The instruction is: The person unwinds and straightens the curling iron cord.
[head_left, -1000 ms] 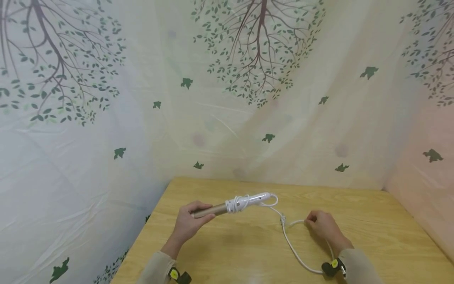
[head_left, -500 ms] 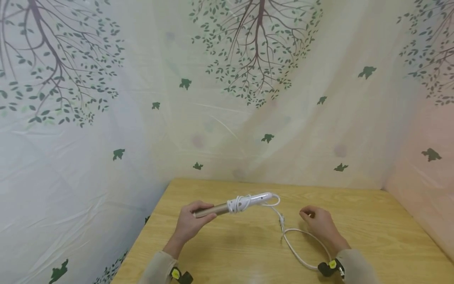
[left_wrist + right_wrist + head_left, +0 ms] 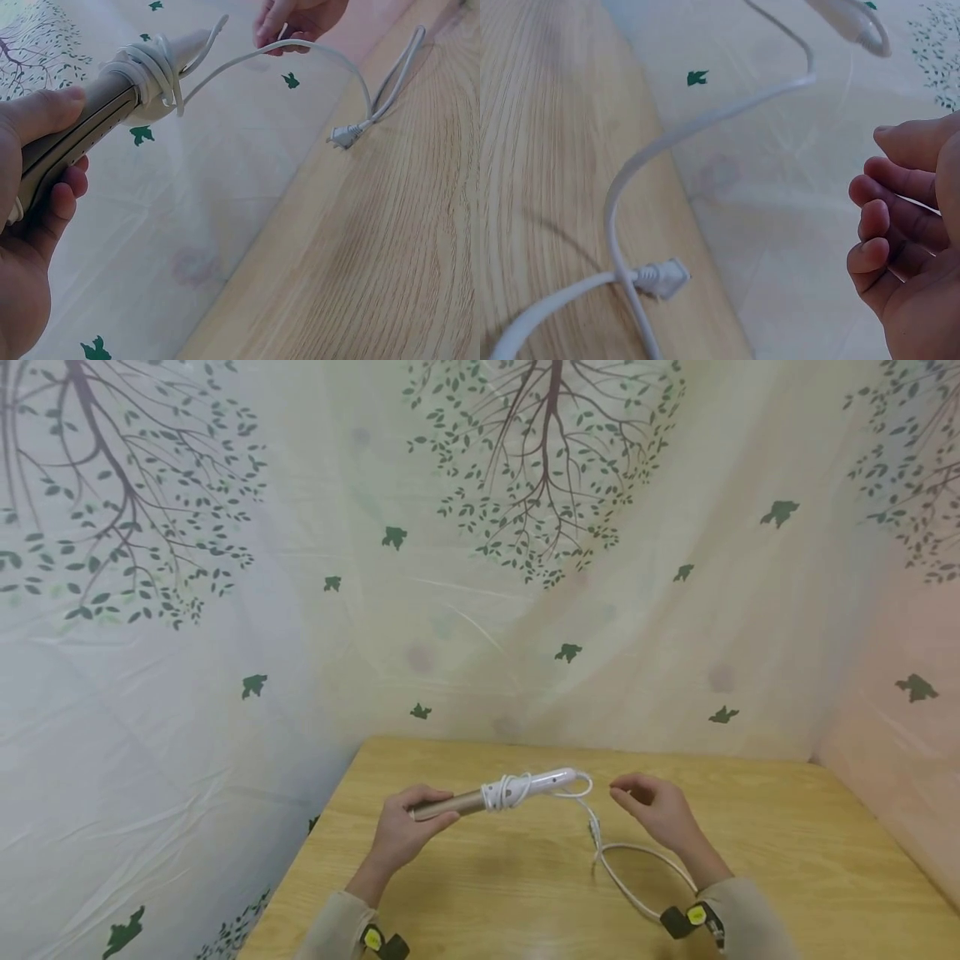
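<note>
My left hand [image 3: 401, 831] grips the gold end of a hair straightener [image 3: 453, 803], thumb on one side and fingers curled round the other. The straightener is held over the table, its white end [image 3: 551, 779] pointing right and slightly up. White cord is wound several times around its middle, as the left wrist view shows. From the white end the loose cord [image 3: 705, 120] hangs down in a curve to a two-pin plug [image 3: 664, 277] at the table. Close to the right of the white end is my right hand [image 3: 660, 810], fingers loosely bent and nothing between them.
The wooden table [image 3: 480, 893] lies below both hands. A loop of cord [image 3: 637, 846] runs close over it towards the right wrist. Behind and at the sides hangs a pale curtain [image 3: 480, 635] printed with trees and leaves.
My right hand has let go of the cord and moved up and left, towards the straightener's white end. The freed cord has dropped into a loop. My left hand stays nearly still.
</note>
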The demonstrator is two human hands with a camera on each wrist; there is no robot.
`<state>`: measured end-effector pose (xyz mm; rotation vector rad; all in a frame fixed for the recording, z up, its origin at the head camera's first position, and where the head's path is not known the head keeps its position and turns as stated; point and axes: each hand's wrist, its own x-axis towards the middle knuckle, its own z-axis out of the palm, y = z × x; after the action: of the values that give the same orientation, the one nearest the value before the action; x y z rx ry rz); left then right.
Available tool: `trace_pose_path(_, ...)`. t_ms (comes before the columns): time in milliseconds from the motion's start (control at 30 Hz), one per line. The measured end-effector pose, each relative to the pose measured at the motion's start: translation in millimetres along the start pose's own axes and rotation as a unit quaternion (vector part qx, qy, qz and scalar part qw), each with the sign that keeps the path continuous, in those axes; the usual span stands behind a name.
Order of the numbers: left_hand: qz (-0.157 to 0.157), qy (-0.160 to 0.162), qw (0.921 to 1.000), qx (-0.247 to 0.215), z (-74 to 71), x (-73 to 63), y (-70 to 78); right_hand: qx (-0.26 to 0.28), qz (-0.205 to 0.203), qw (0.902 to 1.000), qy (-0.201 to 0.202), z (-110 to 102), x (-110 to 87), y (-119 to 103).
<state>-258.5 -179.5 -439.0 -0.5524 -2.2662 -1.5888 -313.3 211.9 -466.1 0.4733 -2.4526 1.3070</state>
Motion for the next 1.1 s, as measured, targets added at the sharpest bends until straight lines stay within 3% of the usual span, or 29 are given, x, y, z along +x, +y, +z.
trace_pose_path(233, -0.005, 0.001, 1.0, 0.003, 1.1, -0.5, -7.5, 0.014, -0.018, 0.9996, -0.018, 6, 1.5, -12)
trace_pose_path(500, -0.002, 0.0, 1.0, -0.006, 1.6, -0.2, -10.9, 0.023, -0.047, 0.9981, -0.032, 10, -2.0, -41)
trace_pose_path(833, 0.005, 0.001, 1.0, -0.005, 0.5, -1.2, -7.3, 0.029, -0.04, 0.9969, -0.061, 28, -1.3, -13)
trace_pose_path(1100, 0.014, 0.002, 0.9999, -0.005, 0.3, -3.0, -6.9, 0.046, -0.033, 0.9941, -0.092, 33, -0.9, -10)
